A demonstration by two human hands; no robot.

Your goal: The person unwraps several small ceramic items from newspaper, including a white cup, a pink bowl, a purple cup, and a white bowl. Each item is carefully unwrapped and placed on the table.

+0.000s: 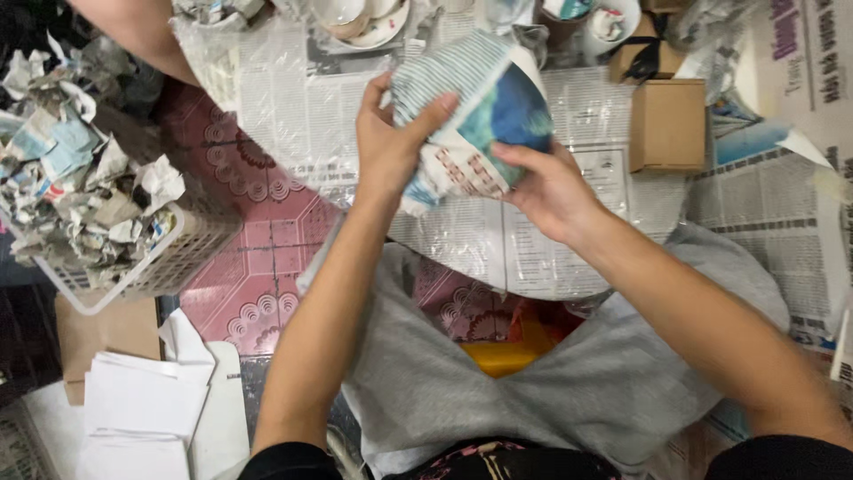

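Both hands' grip point(471, 156) closed around the newspaper-wrapped bundle point(475, 116)

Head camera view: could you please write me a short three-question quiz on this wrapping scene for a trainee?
1. True or false: both hands grip the newspaper-wrapped bundle.
2. What fills the white plastic basket? A) crumpled newspaper B) cups C) folded cloth
3. Which hand is nearer the brown cardboard box?

Key
1. True: the left hand and the right hand both hold it above the newspaper sheets.
2. A: the crumpled newspaper is heaped in it.
3. The right hand.
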